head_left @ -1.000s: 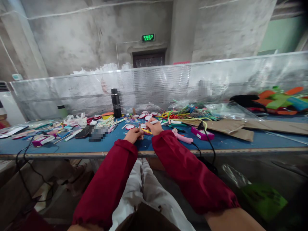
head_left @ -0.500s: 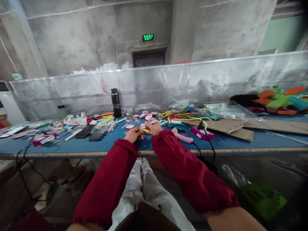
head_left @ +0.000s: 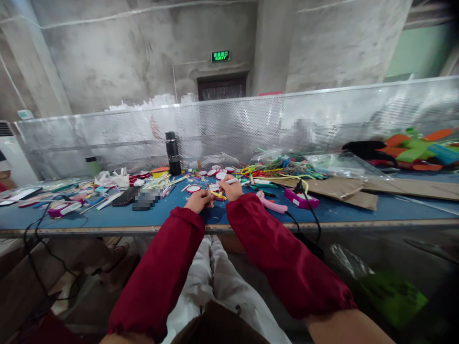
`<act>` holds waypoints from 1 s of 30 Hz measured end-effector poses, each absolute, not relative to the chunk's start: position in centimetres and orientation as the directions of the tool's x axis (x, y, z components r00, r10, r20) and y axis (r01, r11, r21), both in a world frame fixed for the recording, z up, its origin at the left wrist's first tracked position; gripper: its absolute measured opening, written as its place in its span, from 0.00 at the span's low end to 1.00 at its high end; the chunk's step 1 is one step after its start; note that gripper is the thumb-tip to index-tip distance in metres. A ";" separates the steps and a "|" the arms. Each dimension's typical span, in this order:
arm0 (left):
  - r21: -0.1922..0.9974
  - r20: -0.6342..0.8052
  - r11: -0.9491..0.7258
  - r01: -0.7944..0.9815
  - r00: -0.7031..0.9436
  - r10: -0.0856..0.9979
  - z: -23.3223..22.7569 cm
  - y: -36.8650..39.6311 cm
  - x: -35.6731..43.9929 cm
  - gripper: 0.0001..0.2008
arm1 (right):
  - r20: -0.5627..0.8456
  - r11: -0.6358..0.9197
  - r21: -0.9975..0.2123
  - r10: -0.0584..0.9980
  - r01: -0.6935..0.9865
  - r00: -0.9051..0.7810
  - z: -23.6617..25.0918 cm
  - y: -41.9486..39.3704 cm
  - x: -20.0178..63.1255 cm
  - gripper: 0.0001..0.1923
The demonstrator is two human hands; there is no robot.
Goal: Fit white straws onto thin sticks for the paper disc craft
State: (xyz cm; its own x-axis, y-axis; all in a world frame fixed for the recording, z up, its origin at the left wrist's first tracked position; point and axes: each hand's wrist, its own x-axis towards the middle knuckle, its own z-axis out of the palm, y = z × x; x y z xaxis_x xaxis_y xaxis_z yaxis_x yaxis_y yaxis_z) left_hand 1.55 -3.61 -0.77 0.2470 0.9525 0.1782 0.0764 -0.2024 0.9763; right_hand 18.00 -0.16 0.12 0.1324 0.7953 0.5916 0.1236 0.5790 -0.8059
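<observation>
Near the table's [head_left: 107, 217] front edge, the left hand [head_left: 198, 200] pinches a wooden stick [head_left: 209, 193] with a yellow strip [head_left: 218, 195] against it, the right hand [head_left: 232, 189] grips a white pen-like tool [head_left: 228, 181], and the piece looks unfinished.

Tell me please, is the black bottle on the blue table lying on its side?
No, the black bottle stands upright on the blue table near the perforated screen.

Bare blue table [head_left: 118, 217] nearside; craft clutter [head_left: 279, 169] and bottle [head_left: 174, 154] crowd behind.
</observation>
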 end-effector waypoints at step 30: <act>0.970 0.195 -0.221 0.100 0.221 0.956 -0.9 -3.4 1.6 0.16 | 0.643 0.615 -0.762 0.754 0.204 0.129 -0.2 0.1 18.1 0.08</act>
